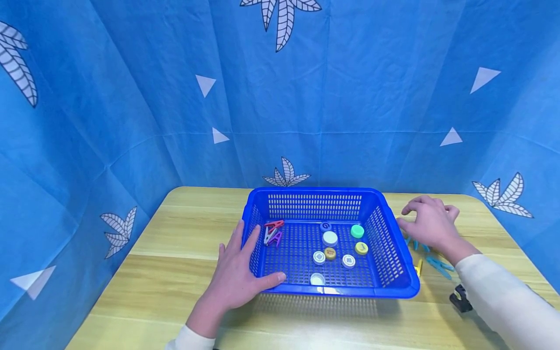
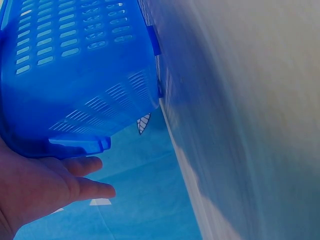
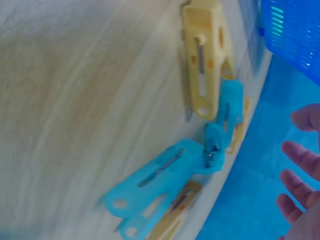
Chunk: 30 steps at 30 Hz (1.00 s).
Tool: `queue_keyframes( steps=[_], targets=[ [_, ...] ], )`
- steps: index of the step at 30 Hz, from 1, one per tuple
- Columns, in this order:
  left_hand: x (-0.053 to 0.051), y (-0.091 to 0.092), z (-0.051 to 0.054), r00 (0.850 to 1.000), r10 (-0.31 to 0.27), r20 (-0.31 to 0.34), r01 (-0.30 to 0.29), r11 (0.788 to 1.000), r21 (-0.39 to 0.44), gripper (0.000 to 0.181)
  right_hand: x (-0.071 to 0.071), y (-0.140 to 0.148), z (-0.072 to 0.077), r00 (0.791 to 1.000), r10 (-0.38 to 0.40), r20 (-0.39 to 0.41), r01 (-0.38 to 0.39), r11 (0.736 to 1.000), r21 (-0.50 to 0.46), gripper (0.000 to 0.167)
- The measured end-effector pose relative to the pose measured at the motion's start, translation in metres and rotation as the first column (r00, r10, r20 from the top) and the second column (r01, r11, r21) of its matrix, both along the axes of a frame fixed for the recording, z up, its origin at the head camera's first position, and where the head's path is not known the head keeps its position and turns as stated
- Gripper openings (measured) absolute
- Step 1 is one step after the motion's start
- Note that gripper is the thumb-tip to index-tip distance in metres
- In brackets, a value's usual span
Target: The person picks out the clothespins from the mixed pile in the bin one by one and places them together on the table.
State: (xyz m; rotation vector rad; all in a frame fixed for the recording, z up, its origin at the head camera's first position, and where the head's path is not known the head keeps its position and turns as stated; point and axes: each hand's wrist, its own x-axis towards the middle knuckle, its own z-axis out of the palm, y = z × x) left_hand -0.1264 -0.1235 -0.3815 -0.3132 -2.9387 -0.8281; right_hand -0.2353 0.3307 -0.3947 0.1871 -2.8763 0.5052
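Note:
A blue plastic basket (image 1: 323,290) stands on the wooden table. My left hand (image 1: 239,272) rests at its front left corner, fingers spread along the left rim and thumb at the front rim. Inside, at the left, lie a red clothespin (image 1: 274,224), a white clothespin (image 1: 270,236) and a purple clothespin (image 1: 275,238). Right of the basket my right hand (image 1: 430,221) hovers with loosely bent fingers and nothing visible in them. Below it are teal clothespins (image 3: 155,175) and yellow clothespins (image 3: 202,60), partly hidden by the hand in the head view.
Several bottle caps lie on the right half of the basket floor, among them a green cap (image 1: 357,231) and a white cap (image 1: 330,238). A small black object (image 1: 461,299) is beside the right sleeve. Behind the table (image 1: 144,272) hangs a blue curtain (image 1: 271,97).

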Motion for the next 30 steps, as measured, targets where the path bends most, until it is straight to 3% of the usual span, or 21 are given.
queue_keyframes(
  steps=[18, 30],
  targets=[
    [0.0, 0.0, -0.001, 1.0, -0.004, -0.008, 0.004, 1.0, 0.006, 0.122, 0.003, -0.005, 0.027, 0.995, 0.037, -0.094, -0.036, 0.999, 0.016, 0.021],
    [0.0, 0.0, 0.001, 1.0, -0.007, 0.003, 0.007, 1.0, 0.002, 0.122, 0.006, -0.012, 0.044, 0.994, 0.043, -0.104, -0.042, 0.999, 0.02, 0.019]
  ],
)
